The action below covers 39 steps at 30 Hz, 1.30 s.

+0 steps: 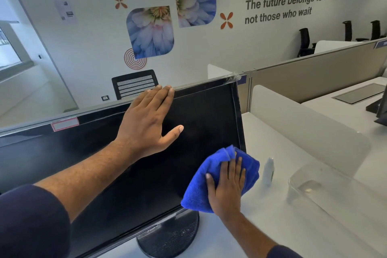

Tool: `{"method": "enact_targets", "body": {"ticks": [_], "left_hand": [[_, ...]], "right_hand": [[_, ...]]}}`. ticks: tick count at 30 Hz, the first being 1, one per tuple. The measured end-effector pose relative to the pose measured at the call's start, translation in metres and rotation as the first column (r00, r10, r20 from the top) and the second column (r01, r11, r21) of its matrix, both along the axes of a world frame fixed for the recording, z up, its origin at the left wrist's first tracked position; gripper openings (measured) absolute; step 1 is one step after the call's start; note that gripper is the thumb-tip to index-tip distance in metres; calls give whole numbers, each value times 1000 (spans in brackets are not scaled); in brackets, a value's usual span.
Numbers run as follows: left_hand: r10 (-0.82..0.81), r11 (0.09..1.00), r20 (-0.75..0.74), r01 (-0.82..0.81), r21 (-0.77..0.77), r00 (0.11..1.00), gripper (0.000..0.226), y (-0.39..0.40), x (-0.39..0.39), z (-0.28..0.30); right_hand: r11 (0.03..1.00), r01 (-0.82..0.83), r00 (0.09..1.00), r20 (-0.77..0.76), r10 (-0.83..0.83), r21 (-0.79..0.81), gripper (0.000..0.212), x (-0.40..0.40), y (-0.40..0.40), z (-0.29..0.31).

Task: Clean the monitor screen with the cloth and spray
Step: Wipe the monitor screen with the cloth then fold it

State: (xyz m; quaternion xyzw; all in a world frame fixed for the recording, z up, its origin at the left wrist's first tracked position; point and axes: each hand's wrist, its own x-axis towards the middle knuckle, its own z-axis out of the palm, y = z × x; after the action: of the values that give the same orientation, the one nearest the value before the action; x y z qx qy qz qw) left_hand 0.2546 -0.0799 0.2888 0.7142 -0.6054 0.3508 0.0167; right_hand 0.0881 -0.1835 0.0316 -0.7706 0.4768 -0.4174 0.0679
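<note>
A black monitor [129,172] with a dark screen stands on a round base [171,236] on the white desk. My left hand [148,123] lies flat, fingers straight, against the screen's upper part, fingertips at the top bezel. My right hand [227,184] presses a bunched blue cloth [199,186] against the screen's lower right corner, fingers spread over the cloth. A small white spray bottle [268,170] stands upright on the desk just right of the cloth, apart from both hands.
A clear plastic tray [326,192] sits on the white desk [278,224] to the right. Beige partition panels [314,73] run behind. A second monitor [381,109] stands at the far right edge. A black chair [135,84] stands behind the monitor.
</note>
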Motion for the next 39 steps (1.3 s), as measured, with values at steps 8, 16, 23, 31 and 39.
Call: {"method": "enact_targets", "body": {"ticks": [8, 16, 23, 31, 39], "left_hand": [[-2, 1000, -6, 2, 6, 1000, 89, 2, 0, 3], [-32, 999, -1, 32, -3, 999, 90, 3, 5, 3], [-34, 999, 19, 33, 23, 999, 88, 0, 9, 4], [-26, 999, 22, 26, 28, 999, 88, 1, 5, 5], [-20, 999, 7, 20, 33, 1000, 87, 5, 5, 7]], "right_hand": [[996, 6, 998, 65, 0, -93, 76, 34, -34, 115], [948, -28, 957, 266, 118, -318, 58, 53, -64, 184], [985, 41, 982, 191, -9, -165, 50, 29, -61, 110], [993, 68, 992, 101, -78, 100, 55, 3, -10, 4], [992, 22, 999, 32, -26, 126, 59, 7, 10, 10]]}}
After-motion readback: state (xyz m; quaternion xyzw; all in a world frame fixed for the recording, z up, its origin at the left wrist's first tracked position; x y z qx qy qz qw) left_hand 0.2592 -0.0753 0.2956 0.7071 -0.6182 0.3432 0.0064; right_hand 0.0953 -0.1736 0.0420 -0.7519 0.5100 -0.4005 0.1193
